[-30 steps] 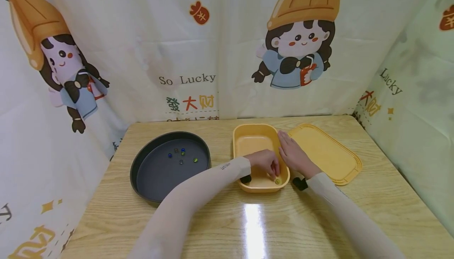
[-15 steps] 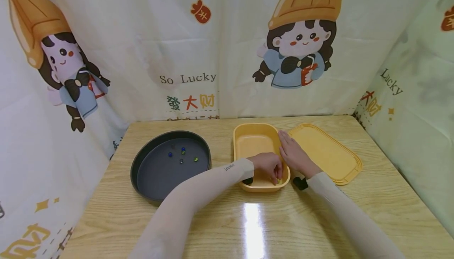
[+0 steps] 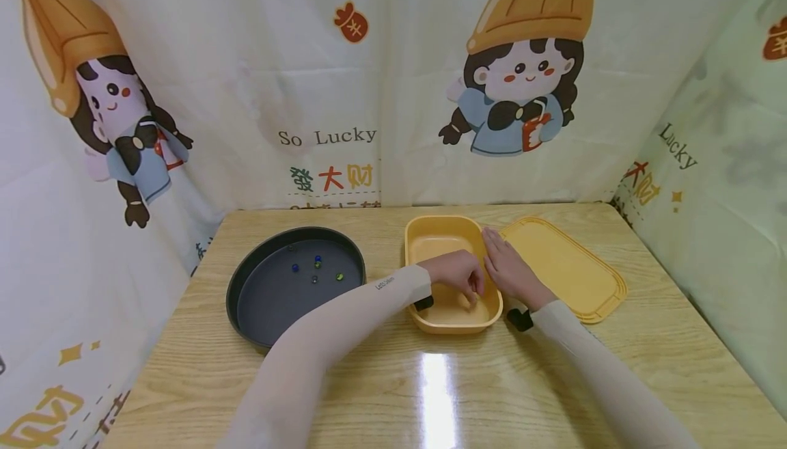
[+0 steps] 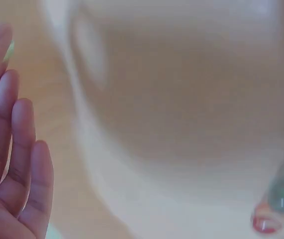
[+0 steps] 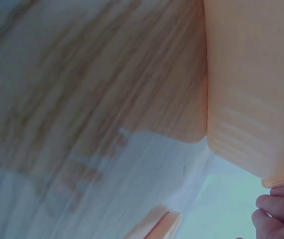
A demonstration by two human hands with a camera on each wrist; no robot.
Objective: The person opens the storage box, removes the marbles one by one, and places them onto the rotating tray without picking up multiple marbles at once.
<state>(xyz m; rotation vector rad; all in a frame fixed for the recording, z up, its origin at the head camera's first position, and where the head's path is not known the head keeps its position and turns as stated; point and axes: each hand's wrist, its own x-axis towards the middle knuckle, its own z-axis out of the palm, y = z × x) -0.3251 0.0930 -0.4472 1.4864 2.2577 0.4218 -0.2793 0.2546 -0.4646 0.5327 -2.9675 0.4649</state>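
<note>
My left hand (image 3: pixel 460 275) is inside the yellow plastic box (image 3: pixel 430 326), near its right end. In the left wrist view, its thumb and forefinger pinch a yellow-green marble (image 4: pixel 10 50), mostly hidden by the fingers. Several glass marbles, including a red-streaked marble (image 4: pixel 266 223) and a greenish marble (image 4: pixel 283 196), show blurred at the right of that view. My right hand (image 3: pixel 510 268) lies with straight fingers along the box's right rim. Left of the box, a dark round pan (image 3: pixel 270 312) holds several marbles, among them a blue marble (image 3: pixel 295 268) and a green marble (image 3: pixel 339 277).
A yellow lid (image 3: pixel 565 271) lies flat on the wooden table (image 3: pixel 510 381), right of the box and behind the right forearm. The left forearm passes the pan's near right side. A printed curtain (image 3: pixel 406 80) hangs behind and at both sides.
My left hand reached down to the yellowish marble in the box's near right corner, then rose slightly leftward with it. A clear marble in the pan rolled toward the far left. My right hand stayed put.
</note>
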